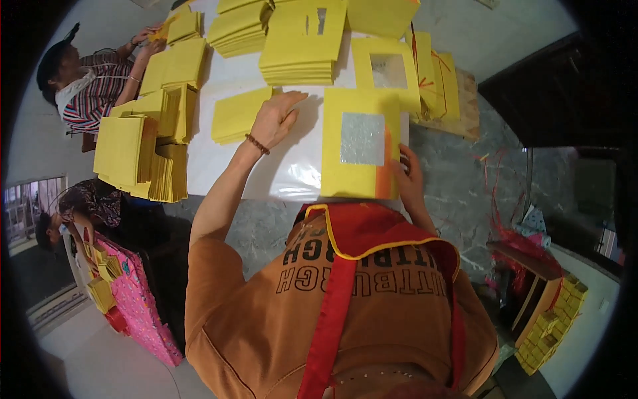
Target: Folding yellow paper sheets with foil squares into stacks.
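On the white table (291, 176) in front of me lies a yellow envelope-like packet (362, 102) with a shiny, pale rectangular panel and an orange strip along its right side. My right hand (411, 178) grips that right edge, some fingers partly hidden. My left hand (278, 122), a beaded bracelet at its wrist, hovers left of the packet with the index finger stretched out and the others loosely bent. Nothing shows in it. Beside and partly behind it is a low pile of yellow packets (234, 118). Another panelled packet (364, 58) sits just beyond.
Tall stacks of yellow packets (296, 50) line the table's far side, with more (126, 149) at its left edge. A co-worker (100, 93) handles packets at far left; another person (90, 199) works below. Red strings (495, 199) hang at right near bundled yellow packets (550, 326).
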Demonstrator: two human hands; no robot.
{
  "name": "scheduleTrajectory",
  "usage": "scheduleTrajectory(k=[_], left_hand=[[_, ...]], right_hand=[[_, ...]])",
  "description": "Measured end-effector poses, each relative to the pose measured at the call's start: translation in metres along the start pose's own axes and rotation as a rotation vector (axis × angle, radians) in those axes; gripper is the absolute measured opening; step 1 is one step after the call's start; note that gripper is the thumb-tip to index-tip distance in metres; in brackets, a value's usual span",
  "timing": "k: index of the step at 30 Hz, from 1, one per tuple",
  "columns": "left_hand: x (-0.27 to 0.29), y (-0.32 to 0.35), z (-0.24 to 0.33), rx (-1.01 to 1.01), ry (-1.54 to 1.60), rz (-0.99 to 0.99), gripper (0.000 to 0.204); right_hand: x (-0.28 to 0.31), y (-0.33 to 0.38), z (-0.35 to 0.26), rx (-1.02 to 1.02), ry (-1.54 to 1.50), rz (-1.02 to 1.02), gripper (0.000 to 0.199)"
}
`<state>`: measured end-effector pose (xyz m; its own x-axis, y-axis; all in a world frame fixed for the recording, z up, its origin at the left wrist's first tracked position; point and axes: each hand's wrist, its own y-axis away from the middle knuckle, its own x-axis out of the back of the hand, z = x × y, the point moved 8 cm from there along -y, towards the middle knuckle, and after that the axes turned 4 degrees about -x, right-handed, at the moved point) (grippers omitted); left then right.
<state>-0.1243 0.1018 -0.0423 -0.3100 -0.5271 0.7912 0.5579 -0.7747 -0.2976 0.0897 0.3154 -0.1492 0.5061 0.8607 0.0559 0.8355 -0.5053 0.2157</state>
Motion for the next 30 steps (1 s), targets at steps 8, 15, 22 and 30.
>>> scheduleTrajectory(k=[8,15,22,30], left_hand=[[-0.084,0.019,0.010,0.483,0.601,-0.030,0.050],[-0.129,0.042,0.007,0.542,0.954,0.245,0.064],[-0.117,0.045,0.011,0.539,0.884,0.290,0.063],[-0.084,0.045,0.132,-0.333,-0.066,-0.181,0.054]], right_hand=[[-0.001,0.003,-0.001,0.016,0.003,0.022,0.038],[-0.004,0.005,-0.001,0.016,0.000,0.018,0.039],[-0.004,0.006,0.002,0.005,0.000,-0.002,0.041],[-0.004,0.010,-0.015,0.122,0.100,0.045,0.031]])
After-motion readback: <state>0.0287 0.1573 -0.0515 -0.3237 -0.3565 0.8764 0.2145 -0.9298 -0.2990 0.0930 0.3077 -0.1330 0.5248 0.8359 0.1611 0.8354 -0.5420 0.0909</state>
